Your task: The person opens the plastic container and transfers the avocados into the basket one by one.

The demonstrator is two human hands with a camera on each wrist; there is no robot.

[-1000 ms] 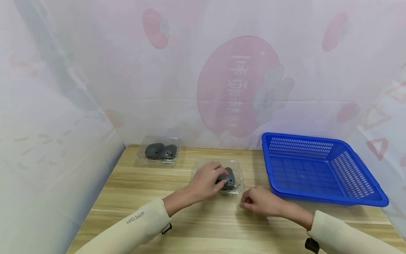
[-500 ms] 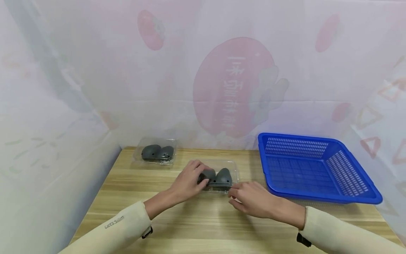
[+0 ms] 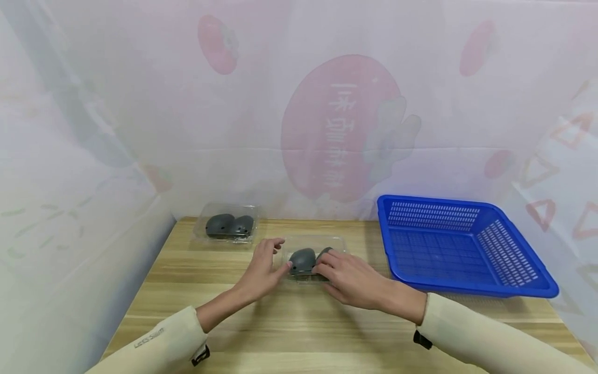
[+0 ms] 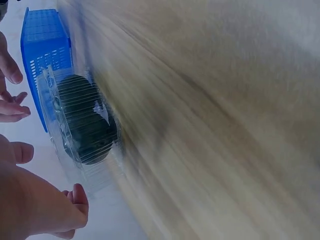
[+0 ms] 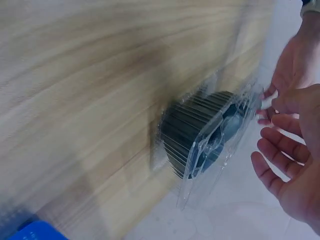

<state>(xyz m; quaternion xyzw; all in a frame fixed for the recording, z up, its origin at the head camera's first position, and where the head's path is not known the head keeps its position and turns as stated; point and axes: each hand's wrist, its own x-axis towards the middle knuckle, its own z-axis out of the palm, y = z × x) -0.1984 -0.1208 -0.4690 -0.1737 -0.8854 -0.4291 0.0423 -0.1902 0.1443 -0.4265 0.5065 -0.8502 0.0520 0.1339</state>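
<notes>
A clear plastic clamshell box (image 3: pixel 303 241) with dark grey-green rounded things (image 3: pixel 302 259) inside stands on the wooden table, at the middle of the head view. Small black dots mark these rounded things; their kind is unclear. My left hand (image 3: pixel 259 272) is at the box's left end, fingers and thumb spread apart. At the right end, my right hand (image 3: pixel 352 278) has its loosely bent fingers in front of the box, hiding part of one rounded thing. In the right wrist view the box (image 5: pixel 205 132) is seen from its side, and the right hand (image 5: pixel 295 155) grips nothing.
A similar clear box (image 3: pixel 226 226) with dark rounded things sits at the back left of the table. To the right stands a blue perforated plastic basket (image 3: pixel 390 249). Printed cloth walls (image 3: pixel 336 130) enclose the table at the back and sides.
My left hand has come off the rounded things and moved to the box's left end. The right hand has moved left and up to the box's right end.
</notes>
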